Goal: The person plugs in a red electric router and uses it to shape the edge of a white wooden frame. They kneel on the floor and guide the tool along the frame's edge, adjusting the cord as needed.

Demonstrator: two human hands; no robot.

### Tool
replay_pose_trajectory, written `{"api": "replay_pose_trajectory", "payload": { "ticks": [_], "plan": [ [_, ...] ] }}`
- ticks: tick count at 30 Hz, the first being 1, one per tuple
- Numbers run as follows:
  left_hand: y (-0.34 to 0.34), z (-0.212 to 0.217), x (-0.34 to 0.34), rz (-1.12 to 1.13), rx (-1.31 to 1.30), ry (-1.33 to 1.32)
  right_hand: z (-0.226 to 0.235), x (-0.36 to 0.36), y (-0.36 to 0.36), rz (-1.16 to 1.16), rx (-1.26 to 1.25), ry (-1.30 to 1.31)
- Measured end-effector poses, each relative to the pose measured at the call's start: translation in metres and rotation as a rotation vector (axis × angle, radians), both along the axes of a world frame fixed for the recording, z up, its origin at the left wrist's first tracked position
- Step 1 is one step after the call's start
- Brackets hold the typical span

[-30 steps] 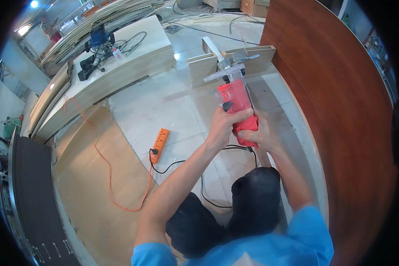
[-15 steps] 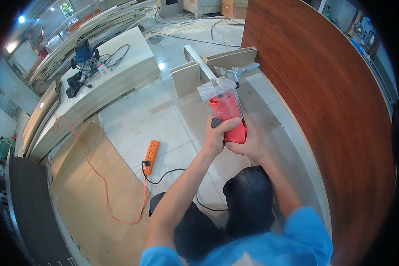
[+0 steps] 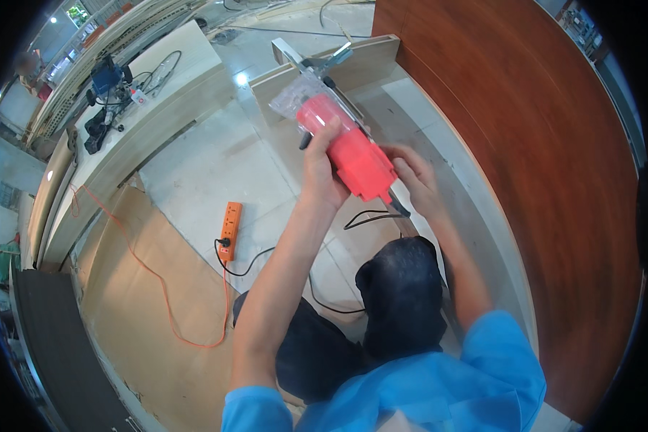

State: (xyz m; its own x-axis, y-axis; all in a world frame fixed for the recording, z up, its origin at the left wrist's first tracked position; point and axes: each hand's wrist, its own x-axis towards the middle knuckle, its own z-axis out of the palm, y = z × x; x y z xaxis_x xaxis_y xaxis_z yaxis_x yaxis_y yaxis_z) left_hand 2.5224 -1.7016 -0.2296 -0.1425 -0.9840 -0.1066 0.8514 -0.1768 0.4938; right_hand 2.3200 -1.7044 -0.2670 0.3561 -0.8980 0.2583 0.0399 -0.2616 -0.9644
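Observation:
I hold a red hand-held power tool [image 3: 349,147] with a clear base plate [image 3: 295,97] at its far end. My left hand [image 3: 321,173] wraps the tool's body from the left. My right hand [image 3: 414,178] grips its rear end, where a black cord [image 3: 371,216] leaves it. The tool's base sits against a pale wooden board [image 3: 353,61] that stands on edge on the floor. A metal clamp [image 3: 330,61] sits on that board just beyond the tool.
An orange power strip [image 3: 230,221] lies on the floor with an orange cable [image 3: 158,277] trailing left. A large curved red-brown panel [image 3: 540,165] rises on the right. A pale curved counter [image 3: 144,93] at upper left carries a blue tool [image 3: 108,75] and cords.
The view has shifted, so the tool and both hands sit lower and more central. The tool now tilts more to the upper left, with both hands still on it.

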Motion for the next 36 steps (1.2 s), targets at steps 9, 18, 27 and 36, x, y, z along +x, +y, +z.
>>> {"api": "replay_pose_trajectory", "payload": {
  "ticks": [9, 18, 27, 36],
  "plan": [
    [-0.011, 0.004, -0.033, 0.003, 0.223, 0.109, 0.009, -0.001, -0.026, -0.131, -0.518, 0.27],
    [-0.018, -0.01, -0.072, -0.178, 0.183, 0.143, 0.0, -0.022, -0.029, -0.243, -0.645, 0.161],
    [-0.005, -0.007, -0.096, -0.196, 0.124, 0.356, -0.025, -0.015, -0.002, -0.392, -0.317, -0.046],
    [-0.004, -0.001, -0.08, -0.254, 0.104, 0.273, 0.001, -0.009, -0.024, -0.246, -0.594, 0.035]
  ]
}}
